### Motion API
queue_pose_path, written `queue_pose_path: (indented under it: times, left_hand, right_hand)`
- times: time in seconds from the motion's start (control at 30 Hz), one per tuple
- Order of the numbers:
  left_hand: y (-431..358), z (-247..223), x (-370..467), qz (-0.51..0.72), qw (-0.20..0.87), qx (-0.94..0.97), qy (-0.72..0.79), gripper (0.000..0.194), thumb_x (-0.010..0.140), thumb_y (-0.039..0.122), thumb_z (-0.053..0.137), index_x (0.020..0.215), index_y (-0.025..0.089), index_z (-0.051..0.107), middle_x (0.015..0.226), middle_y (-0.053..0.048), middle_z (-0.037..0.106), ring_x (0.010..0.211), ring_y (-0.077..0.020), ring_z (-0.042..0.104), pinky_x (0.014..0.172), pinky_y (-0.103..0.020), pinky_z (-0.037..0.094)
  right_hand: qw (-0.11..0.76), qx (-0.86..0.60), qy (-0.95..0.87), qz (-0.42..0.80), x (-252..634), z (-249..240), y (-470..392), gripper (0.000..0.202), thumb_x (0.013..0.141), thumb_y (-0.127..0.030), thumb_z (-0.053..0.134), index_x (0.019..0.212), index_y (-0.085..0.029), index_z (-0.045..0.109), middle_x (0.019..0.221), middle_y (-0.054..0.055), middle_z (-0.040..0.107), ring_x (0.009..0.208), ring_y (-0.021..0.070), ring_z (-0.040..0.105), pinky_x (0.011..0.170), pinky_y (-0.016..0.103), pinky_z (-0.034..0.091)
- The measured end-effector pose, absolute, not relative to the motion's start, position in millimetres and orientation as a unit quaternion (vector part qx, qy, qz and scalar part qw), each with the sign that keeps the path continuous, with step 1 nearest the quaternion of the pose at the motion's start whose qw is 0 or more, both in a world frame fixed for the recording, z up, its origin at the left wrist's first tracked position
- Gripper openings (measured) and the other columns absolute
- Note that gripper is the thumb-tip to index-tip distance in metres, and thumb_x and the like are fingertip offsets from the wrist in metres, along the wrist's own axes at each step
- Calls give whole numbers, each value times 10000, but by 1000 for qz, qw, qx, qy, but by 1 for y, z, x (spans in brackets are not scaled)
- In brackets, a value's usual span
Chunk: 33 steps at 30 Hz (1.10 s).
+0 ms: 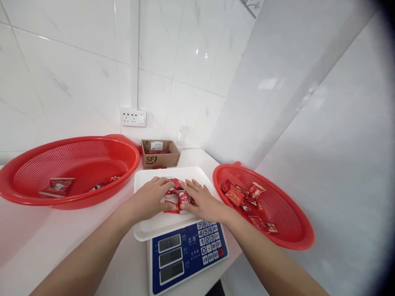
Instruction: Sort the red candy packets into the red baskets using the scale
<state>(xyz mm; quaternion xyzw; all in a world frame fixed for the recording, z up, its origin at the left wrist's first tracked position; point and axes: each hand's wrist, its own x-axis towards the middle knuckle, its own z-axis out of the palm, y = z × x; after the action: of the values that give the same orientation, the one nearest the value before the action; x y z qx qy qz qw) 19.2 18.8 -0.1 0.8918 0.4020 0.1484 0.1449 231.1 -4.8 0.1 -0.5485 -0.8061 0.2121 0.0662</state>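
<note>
Red packets (184, 198): where do you have them?

"In the white tray (149, 226), bunched toward the middle, beneath and between both hands. The tray sits on the blue-faced scale (193, 257), behind its keypad and three display windows."

"And how are the hands set?"

"My left hand (151, 200) comes in palm down, fingers loosely bent, its thumb stretched out at the near side of the packets. There's a gap between thumb and fingers. My right hand (200, 201) is open too, fingers spread over the far side and thumb reaching across a red-and-white packet. Both touch the bunch, but I can't tell from here whether either one has a packet pinched."

"What do you see around them?"

"On my left, a big red basket (77, 154) on the desk (18, 242), with a flat packet lying in it and a few more close to its near wall. On my right, another red basket (284, 209) with a looser pile, red with some gold. Just behind the tray is an open cardboard box (162, 160) marked SF, with red items inside."

"Anything by the wall?"

"A clear plastic bottle (180, 137) stands beside the box, and there's a white socket plate (133, 117) on the tiles above."
</note>
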Motion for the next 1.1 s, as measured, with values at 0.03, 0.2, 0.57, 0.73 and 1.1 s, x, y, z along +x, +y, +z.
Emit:
queue_pose_path:
  times: [0.03, 0.2, 0.57, 0.73, 1.1]
  left_hand:
    - [18, 1, 19, 142, 141, 892, 404, 402, 828, 396, 587, 1189, 220, 568, 1267, -91, 562, 1172, -285, 463, 948, -392, 400]
    - [14, 5, 24, 129, 144, 890, 413, 323, 863, 311, 533, 1165, 208, 581, 1166, -94, 597, 1082, -272, 523, 883, -377, 428]
    - [6, 3, 29, 142, 188, 900, 366, 556, 855, 503, 542, 1364, 297, 453, 1497, -77, 365, 1391, -330, 245, 1076, -479, 276]
    - [-4, 1, 36, 75, 210, 918, 328, 632, 850, 614, 476, 1419, 366, 356, 1533, -68, 302, 1427, -343, 133, 1100, -569, 176]
    - [-20, -2, 32, 88, 203, 886, 406, 702, 882, 611, 391, 1473, 260, 247, 1573, -104, 157, 1436, -316, 14, 1131, -527, 152]
  right_hand:
    - [67, -557, -800, 213, 232, 0, -5, 753, 868, -564, 478, 1493, -257, 190, 1574, 125, 111, 1440, 324, -5, 1106, 608, 49]
    - [104, -562, -793, 212, 236, 1, -10, 682, 869, -497, 523, 1467, -272, 284, 1572, 111, 145, 1444, 303, 17, 1121, 579, 72]
    - [529, -637, -557, 63, 290, -101, -107, 387, 876, -444, 482, 1123, -175, 609, 1195, 166, 634, 1135, 292, 577, 980, 481, 447]
    - [501, -684, -500, 175, 306, -134, -110, 532, 857, -526, 422, 1184, -142, 592, 1243, 160, 627, 1145, 280, 592, 961, 424, 485]
    - [476, -711, -494, 156, 310, -135, -105, 516, 894, -521, 308, 1107, -208, 660, 1115, 97, 709, 1035, 260, 664, 911, 400, 505]
